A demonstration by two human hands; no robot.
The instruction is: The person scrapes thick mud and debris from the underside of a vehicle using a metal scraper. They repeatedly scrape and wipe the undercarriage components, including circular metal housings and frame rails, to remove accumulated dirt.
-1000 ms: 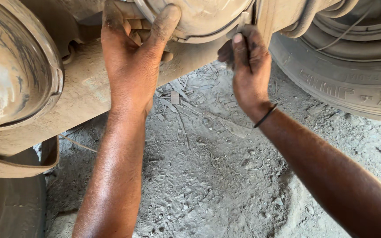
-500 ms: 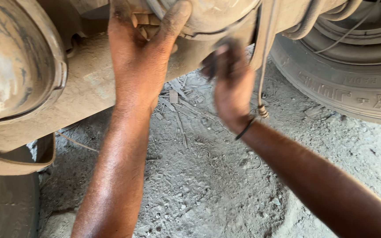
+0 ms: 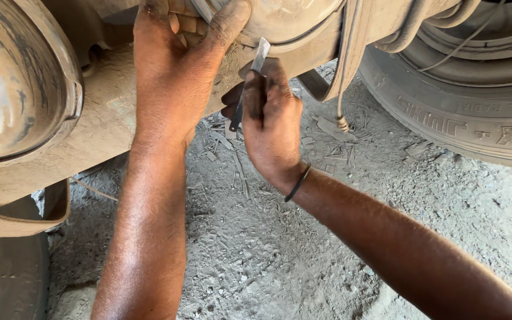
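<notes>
Two bare forearms reach up from the lower edge over dusty grey ground (image 3: 280, 249) strewn with small scraps. One right hand (image 3: 271, 124), a dark band at its wrist, is closed around one thin flat metal blade (image 3: 255, 77), its tip against the underside of the dirty axle housing (image 3: 291, 24). One left hand (image 3: 176, 65) grips that housing's rim, perhaps a flange. Beyond lie two tyres: one (image 3: 475, 112) at right, another (image 3: 1, 278) at bottom left.

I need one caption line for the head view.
Left hand grips dusty metal housing; right hand holds thin flat metal strip.
</notes>
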